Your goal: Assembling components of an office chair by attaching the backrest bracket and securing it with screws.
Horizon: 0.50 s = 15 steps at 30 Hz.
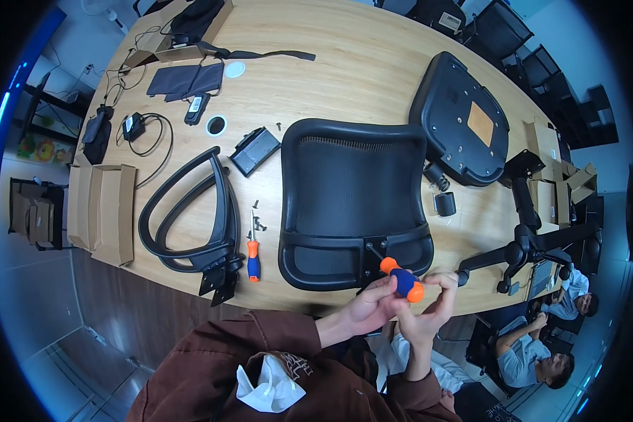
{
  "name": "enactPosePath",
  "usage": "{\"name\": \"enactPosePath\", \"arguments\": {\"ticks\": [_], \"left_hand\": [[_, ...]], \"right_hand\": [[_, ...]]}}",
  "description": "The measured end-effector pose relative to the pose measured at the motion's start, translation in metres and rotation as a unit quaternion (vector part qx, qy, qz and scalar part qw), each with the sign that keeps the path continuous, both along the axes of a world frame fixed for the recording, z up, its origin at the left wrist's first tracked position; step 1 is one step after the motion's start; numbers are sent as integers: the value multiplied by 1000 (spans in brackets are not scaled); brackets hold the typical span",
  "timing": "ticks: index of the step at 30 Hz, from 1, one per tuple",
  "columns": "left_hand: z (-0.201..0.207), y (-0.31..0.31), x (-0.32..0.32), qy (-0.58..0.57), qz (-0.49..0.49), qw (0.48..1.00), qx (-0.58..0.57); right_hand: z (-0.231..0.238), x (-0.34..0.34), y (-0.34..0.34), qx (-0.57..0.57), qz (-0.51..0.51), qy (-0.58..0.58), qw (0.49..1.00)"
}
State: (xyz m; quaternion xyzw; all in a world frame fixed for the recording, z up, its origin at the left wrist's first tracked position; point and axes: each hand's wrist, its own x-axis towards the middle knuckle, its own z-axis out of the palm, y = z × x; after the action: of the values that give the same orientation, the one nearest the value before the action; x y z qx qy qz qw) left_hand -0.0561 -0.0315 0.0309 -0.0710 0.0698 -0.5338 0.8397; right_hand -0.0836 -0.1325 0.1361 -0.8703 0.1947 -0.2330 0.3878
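Observation:
A black mesh chair back (pixel 357 186) lies flat on the table before me, its lower bar and bracket nearest to me. A screwdriver (pixel 405 281) with an orange and blue handle slants over it, its tip at the bracket. My left hand (pixel 370 307) is closed on the handle from the left. Around the handle's orange end, my right hand (pixel 429 320) has thumb and fingers apart; whether it touches the handle is hard to see. A second orange and blue screwdriver (pixel 253 261) lies to the left beside several screws (pixel 259 225).
Black armrests (pixel 190 211) and an opened cardboard box (pixel 104 211) are at left. An upturned seat (pixel 464 119), a caster base (pixel 524 243) and a black cylinder (pixel 437 177) stand right. Cables and pouches lie far left. People (pixel 534 352) sit beyond the right edge.

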Motion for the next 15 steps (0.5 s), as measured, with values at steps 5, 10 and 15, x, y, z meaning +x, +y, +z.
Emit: {"name": "enactPosePath", "arguments": {"ticks": [5,10,15], "left_hand": [[6,0,2,22,11,999,-21],[25,1,7,22,0,998,56],[-1,-3,2,-25,-5,998,60]], "right_hand": [[3,-4,-18,19,157,-61,986],[-9,-1,2,17,-42,-85,995],[6,12,4,-7,22,-63,998]]}}
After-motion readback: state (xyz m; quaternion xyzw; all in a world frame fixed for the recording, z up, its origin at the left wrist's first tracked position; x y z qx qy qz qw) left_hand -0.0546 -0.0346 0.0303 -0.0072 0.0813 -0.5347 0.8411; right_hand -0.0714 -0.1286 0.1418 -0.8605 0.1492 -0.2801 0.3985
